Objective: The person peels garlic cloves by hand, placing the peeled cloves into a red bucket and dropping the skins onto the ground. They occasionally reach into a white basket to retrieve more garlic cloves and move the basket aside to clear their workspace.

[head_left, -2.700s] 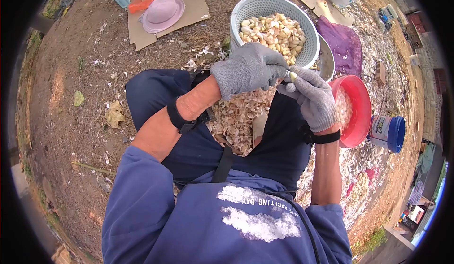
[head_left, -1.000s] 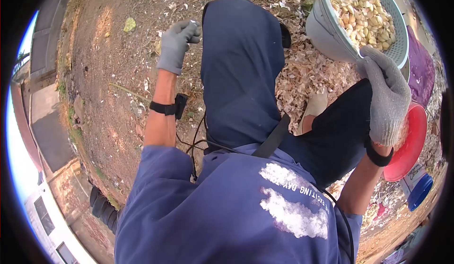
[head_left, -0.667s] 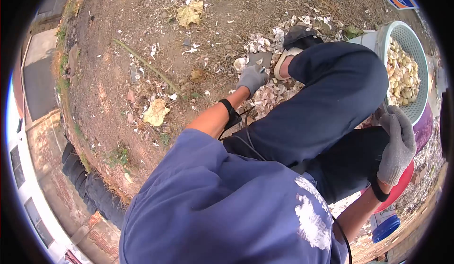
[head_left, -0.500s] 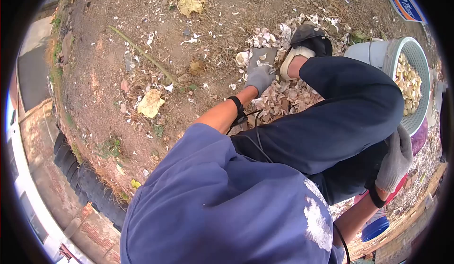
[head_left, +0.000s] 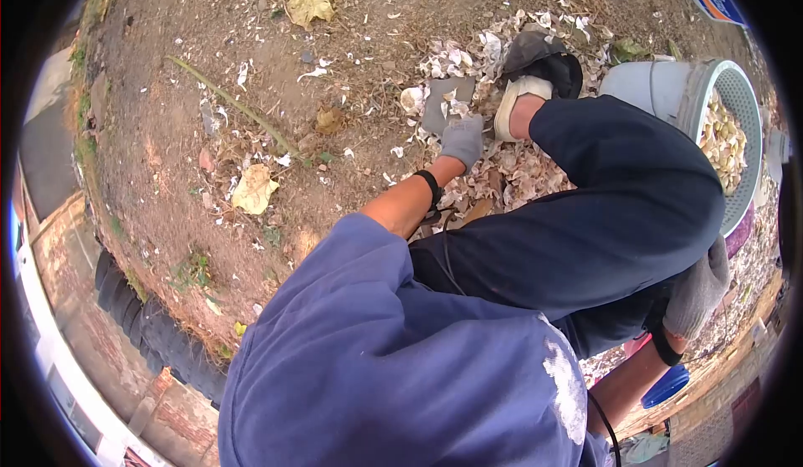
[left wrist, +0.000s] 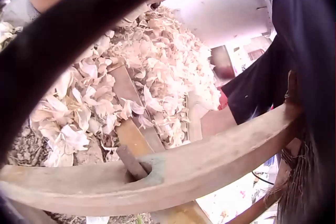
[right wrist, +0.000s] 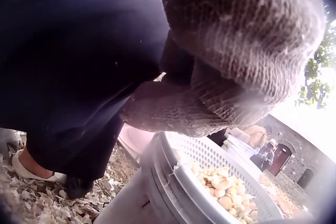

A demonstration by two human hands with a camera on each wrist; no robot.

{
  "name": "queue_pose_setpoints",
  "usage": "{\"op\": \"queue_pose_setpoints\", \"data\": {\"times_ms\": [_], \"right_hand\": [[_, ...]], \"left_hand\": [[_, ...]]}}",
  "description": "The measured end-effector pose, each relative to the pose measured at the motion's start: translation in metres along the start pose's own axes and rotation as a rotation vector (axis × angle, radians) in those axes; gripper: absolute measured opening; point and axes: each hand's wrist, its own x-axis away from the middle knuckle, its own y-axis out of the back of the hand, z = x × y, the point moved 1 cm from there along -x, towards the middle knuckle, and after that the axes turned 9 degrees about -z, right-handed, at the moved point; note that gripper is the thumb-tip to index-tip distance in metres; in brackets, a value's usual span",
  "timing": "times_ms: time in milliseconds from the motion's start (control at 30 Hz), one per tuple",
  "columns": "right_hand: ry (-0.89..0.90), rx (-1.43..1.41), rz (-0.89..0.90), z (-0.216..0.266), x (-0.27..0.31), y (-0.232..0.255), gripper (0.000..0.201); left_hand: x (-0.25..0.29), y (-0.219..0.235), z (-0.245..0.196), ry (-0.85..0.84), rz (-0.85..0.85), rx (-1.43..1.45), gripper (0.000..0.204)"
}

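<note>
My left hand (head_left: 462, 142), in a grey knit glove, is down by the ground beside my foot, fingers bent at the edge of a flat grey slab (head_left: 443, 103). I cannot tell whether it holds anything. Garlic skins (head_left: 514, 170) lie heaped around it, also filling much of the left wrist view. My gloved right hand (head_left: 701, 291) is beside my knee, partly covered by the trouser leg in the head view. The right wrist view shows its curled fingers (right wrist: 173, 109) from the back, above a perforated basket (right wrist: 262, 198) of garlic cloves (right wrist: 226, 190); their tips are hidden.
A light bucket (head_left: 644, 91) is under the basket (head_left: 744, 204). A curved wooden seat edge (left wrist: 210, 163) crosses the left wrist view. A dark shoe (head_left: 544, 61) lies by my foot (head_left: 525, 112). Dry leaves (head_left: 254, 189) and a green stalk (head_left: 230, 103) are on the soil.
Earlier both hands met at a garlic clove above the lap. They separated; my left hand went down to the ground by the foot, my right beside the knee. The head view turned left.
</note>
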Motion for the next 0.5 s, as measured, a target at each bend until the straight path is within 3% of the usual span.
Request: {"op": "queue_pose_setpoints", "data": {"times_ms": [100, 167, 300, 367, 400, 500], "right_hand": [[-0.005, -0.039, -0.003, -0.002, -0.002, 0.0, 0.032], [-0.005, -0.027, -0.006, -0.002, 0.0, 0.0, 0.031], [0.025, 0.002, -0.03, 0.002, 0.006, 0.002, 0.029], [0.067, -0.023, -0.049, 0.002, 0.008, 0.002, 0.028], [0.107, -0.042, -0.062, 0.002, 0.009, 0.003, 0.027], [0.131, -0.16, -0.07, 0.007, 0.019, 0.002, 0.026]], "left_hand": [[0.001, 0.0, 0.003, 0.023, -0.02, 0.01, 0.018], [-0.002, -0.003, 0.011, 0.02, -0.022, 0.049, 0.027], [0.003, 0.037, 0.003, 0.062, -0.129, 0.186, 0.026], [-0.001, 0.063, 0.001, 0.303, 0.162, 0.714, 0.022], [-0.003, 0.077, 0.001, 0.294, 0.156, 0.712, 0.022], [-0.003, 0.144, -0.02, 0.337, 0.244, 1.147, 0.014]]}}
